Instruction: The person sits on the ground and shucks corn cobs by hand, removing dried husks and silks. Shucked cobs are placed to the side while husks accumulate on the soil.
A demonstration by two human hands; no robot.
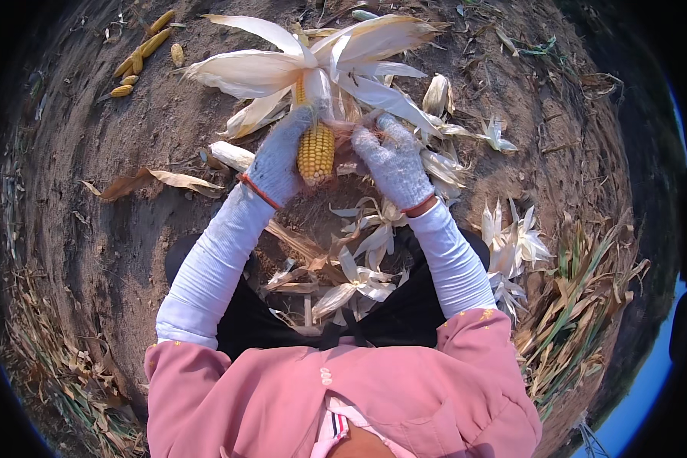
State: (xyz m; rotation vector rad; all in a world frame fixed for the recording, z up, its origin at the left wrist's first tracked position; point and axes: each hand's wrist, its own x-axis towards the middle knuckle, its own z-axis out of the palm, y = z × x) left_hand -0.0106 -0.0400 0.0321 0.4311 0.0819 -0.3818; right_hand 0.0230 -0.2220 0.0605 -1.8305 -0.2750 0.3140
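My left hand (pixel 283 151), in a white knit glove with an orange band at the wrist, grips a yellow corn cob (pixel 316 153). The cob's bare kernels point toward me. Pale dry husk leaves (pixel 257 71) are peeled back and fan out beyond my fingers, still around the cob's far end. On the right, my right hand (pixel 392 157), gloved the same way, has its fingers curled around reddish corn silk (pixel 346 127) that stretches from beside the cob. The glove covers exactly how much of the silk or husk it holds.
Several husked cobs (pixel 151 44) lie on the soil at the far left. Empty husks (pixel 355 280) are strewn between my legs, with more husks (pixel 515 237) to the right. Dry stalks (pixel 578 309) lie heaped at the right, and other stalks (pixel 74 366) at the lower left.
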